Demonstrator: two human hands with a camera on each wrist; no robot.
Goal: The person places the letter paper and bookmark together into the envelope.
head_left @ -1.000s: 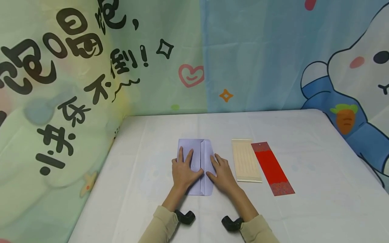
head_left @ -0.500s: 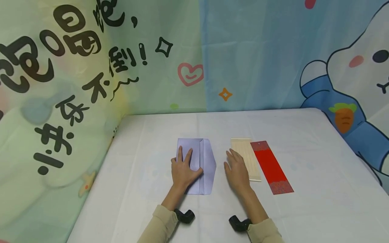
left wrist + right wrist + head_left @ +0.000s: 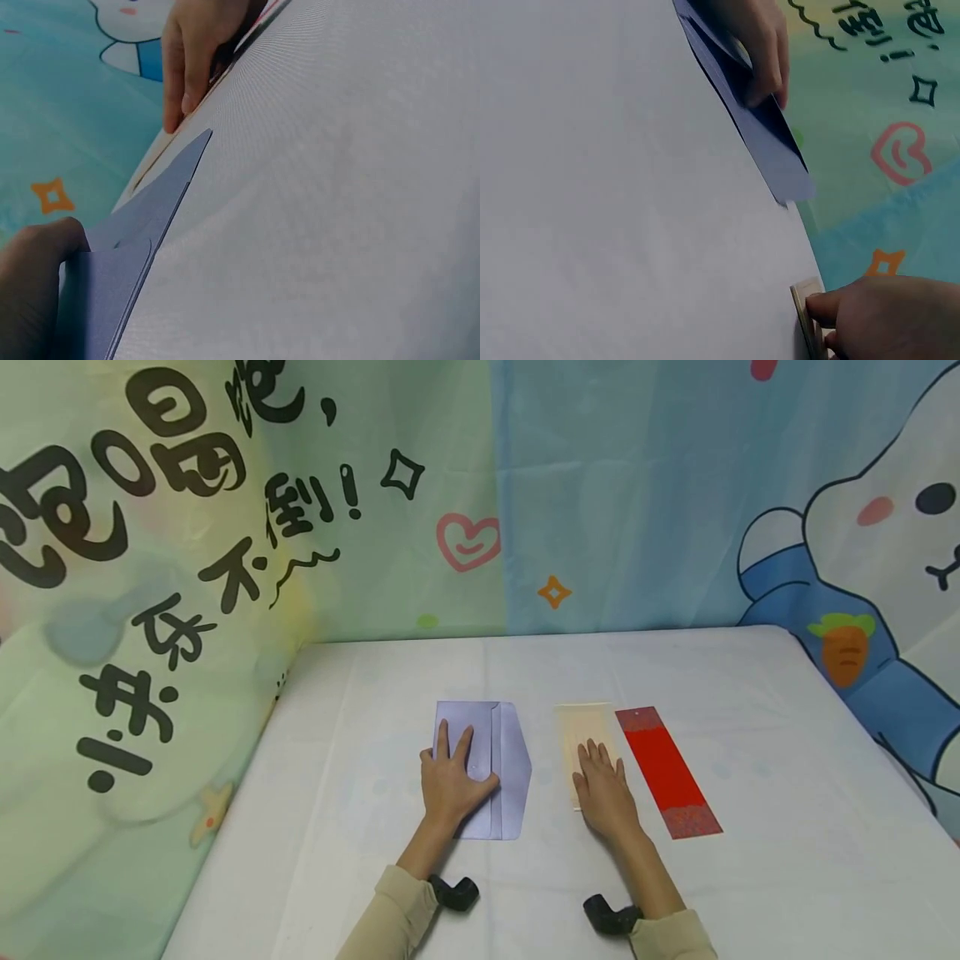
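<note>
A purple envelope (image 3: 512, 777) lies on the white table with its pointed flap open to the right. My left hand (image 3: 454, 787) rests on its left part, fingers spread and thumb across toward the flap's crease. Right of it is a beige sheaf of lined letter paper (image 3: 583, 727). My right hand (image 3: 607, 795) lies over its lower part, fingers nearly straight and pointing away from me. In the right wrist view, the thumb is at the edge of the letter paper (image 3: 802, 291), which looks layered; the other fingers are mostly hidden there.
A red strip (image 3: 667, 772) with patterned ends, like a bookmark, lies slanted just right of the letter paper. Printed curtains (image 3: 645, 510) stand behind and to the left of the white-covered table (image 3: 390, 677). Black wrist mounts (image 3: 453, 893) stick out below both hands.
My right hand has left the envelope's flap, moved right and come down on the letter paper, which has shifted slightly left. The left hand has stayed on the envelope.
</note>
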